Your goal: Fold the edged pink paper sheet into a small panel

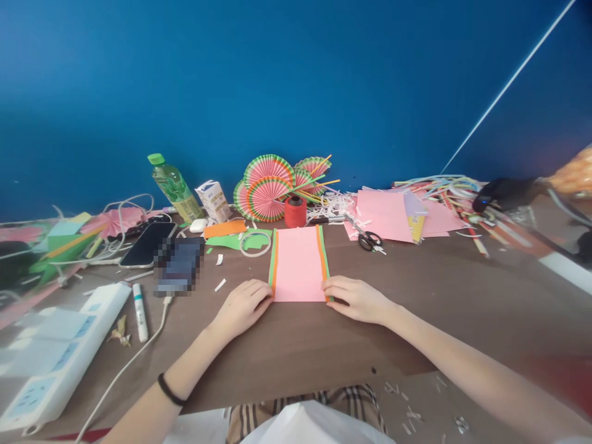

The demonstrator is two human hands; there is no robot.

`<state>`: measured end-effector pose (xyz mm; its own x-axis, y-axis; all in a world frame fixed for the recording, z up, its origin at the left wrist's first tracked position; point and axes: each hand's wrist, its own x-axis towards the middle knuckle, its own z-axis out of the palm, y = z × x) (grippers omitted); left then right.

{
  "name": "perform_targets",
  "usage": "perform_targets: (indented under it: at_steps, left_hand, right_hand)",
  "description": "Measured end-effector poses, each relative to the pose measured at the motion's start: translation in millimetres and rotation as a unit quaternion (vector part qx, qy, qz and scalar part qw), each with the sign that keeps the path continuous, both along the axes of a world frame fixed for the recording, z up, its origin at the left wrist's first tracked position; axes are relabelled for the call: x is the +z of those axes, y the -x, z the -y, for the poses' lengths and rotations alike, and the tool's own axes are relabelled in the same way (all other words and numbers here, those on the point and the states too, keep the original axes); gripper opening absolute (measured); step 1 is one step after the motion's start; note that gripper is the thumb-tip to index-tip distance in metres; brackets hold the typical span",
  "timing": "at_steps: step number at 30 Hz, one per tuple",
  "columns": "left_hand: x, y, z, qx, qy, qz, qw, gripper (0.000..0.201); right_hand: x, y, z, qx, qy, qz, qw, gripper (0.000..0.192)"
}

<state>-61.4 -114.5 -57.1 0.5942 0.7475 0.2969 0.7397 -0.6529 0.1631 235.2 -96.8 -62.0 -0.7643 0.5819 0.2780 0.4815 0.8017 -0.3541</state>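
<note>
A pink paper sheet (298, 264) with orange and green strips along both long sides lies flat on the brown table (444, 296). My left hand (243, 305) rests at its near left corner, fingertips touching the edge. My right hand (358, 298) rests at the near right corner, fingers on the striped edge. Neither hand lifts the sheet; whether the fingers pinch the edge is unclear.
Behind the sheet stand a red thread spool (295, 211), folded paper fans (268, 188), scissors (367, 239), pink sheets (388, 216) and paper strips. To the left lie a green bottle (173, 187), a carton, two phones (148, 243), a glue stick (139, 311), a power strip (60, 354) and cables.
</note>
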Motion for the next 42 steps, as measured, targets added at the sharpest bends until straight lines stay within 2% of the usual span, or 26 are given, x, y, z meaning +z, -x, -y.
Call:
perform_targets:
  at_steps: [5, 8, 12, 17, 22, 29, 42]
  left_hand:
    - [3.3, 0, 0, -0.016, 0.026, 0.001, 1.000, 0.018]
    - [5.4, -4, 0, -0.002, 0.043, 0.020, 0.999, 0.020]
    - [8.1, -9, -4, 0.030, 0.102, 0.066, 0.992, 0.017]
    - [7.3, -12, -11, 0.066, 0.138, 0.087, 0.984, 0.014]
    - [4.4, -11, -15, 0.088, 0.167, 0.101, 0.977, 0.014]
    - [7.3, -12, -15, 0.086, 0.182, 0.100, 0.974, 0.013]
    - [4.7, -16, -11, 0.107, 0.133, 0.049, 0.984, 0.009]
  right_hand:
    - [-0.5, 1, -1, -0.007, -0.003, -0.023, 1.000, 0.019]
    - [2.5, 3, 0, -0.033, 0.040, -0.057, 0.997, 0.015]
    - [6.3, 5, -1, -0.088, 0.112, -0.108, 0.984, 0.010]
    - [6.6, 7, -6, -0.130, 0.161, -0.113, 0.972, 0.013]
    - [2.1, 7, -12, -0.133, 0.143, -0.080, 0.977, 0.018]
    - [0.3, 7, -12, -0.138, 0.136, -0.057, 0.979, 0.019]
    - [3.3, 7, -5, -0.142, 0.138, -0.044, 0.979, 0.017]
